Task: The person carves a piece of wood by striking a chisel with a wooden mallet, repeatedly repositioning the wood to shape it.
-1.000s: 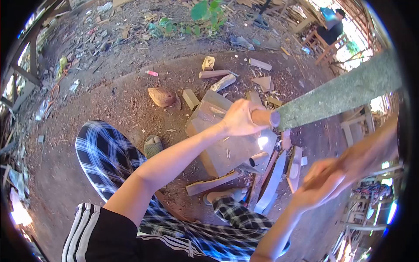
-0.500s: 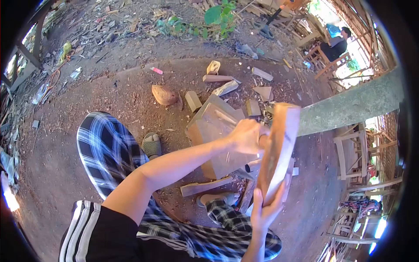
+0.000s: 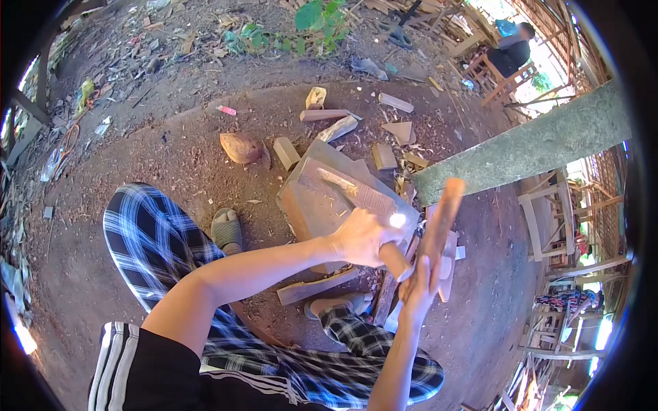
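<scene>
Head view: left hand [image 3: 362, 238] has its fingers wrapped round a tool's wooden handle [image 3: 394, 261], over a work surface; the handle's butt end points down toward the right hand. Right hand [image 3: 418, 288] holds a wooden bar [image 3: 436, 229] near its lower end, bar raised and tilted, upper end blurred. Bar and handle butt look close; can't tell if they touch. Slotted wooden board [image 3: 375, 200] lies flat just beyond the left hand. Brown husk [image 3: 240, 147] and short wood block [image 3: 286, 153] sit on the ground nearby. Concrete post [image 3: 528, 154] slants at right.
</scene>
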### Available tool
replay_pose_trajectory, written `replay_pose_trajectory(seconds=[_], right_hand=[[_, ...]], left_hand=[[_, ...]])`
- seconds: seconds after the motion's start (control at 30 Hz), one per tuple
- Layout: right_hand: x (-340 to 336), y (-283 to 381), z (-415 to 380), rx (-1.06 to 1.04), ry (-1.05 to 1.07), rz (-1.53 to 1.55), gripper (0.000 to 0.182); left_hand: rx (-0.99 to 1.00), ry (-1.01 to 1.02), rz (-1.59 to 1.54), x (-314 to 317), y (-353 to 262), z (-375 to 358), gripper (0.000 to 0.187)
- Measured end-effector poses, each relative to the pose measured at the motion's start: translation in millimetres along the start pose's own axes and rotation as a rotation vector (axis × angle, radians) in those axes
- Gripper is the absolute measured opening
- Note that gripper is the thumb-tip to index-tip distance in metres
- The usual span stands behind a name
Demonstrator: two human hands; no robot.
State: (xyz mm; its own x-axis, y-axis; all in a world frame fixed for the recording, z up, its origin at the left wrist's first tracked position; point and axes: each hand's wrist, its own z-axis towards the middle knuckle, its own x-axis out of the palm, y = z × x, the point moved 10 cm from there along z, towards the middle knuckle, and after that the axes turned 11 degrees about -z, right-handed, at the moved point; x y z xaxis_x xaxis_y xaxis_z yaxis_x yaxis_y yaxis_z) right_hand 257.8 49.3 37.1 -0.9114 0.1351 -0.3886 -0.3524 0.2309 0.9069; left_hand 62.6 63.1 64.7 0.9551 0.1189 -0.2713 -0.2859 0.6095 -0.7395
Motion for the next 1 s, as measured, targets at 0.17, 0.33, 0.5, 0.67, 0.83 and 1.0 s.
replay_pose_trajectory(seconds=[0.17,0.33,0.5,0.67,0.83,1.0], right_hand=[[78,-60,77,-0.196,0.381,-0.086,0.056],[99,-17,40,-0.813,0.106,-0.85,0.059],[95,-9,45,-0.484,0.211,-0.814,0.075],[98,-9,40,-0.505,0.169,-0.725,0.075],[97,-14,41,-0.429,0.156,-0.718,0.075],[99,-18,43,-0.379,0.199,-0.645,0.076]], left_hand=[[0.163,-0.02,-0.039,-9,-23,-7,0.027],[-0.007,-0.091,-0.032,-27,10,21,0.022],[-0.119,-0.509,-0.397,-88,47,56,0.022],[-0.196,-0.904,-0.476,-163,76,53,0.019],[-0.14,-1.01,-0.673,-179,86,40,0.02],[-0.102,-0.495,-0.531,-109,26,68,0.022]])
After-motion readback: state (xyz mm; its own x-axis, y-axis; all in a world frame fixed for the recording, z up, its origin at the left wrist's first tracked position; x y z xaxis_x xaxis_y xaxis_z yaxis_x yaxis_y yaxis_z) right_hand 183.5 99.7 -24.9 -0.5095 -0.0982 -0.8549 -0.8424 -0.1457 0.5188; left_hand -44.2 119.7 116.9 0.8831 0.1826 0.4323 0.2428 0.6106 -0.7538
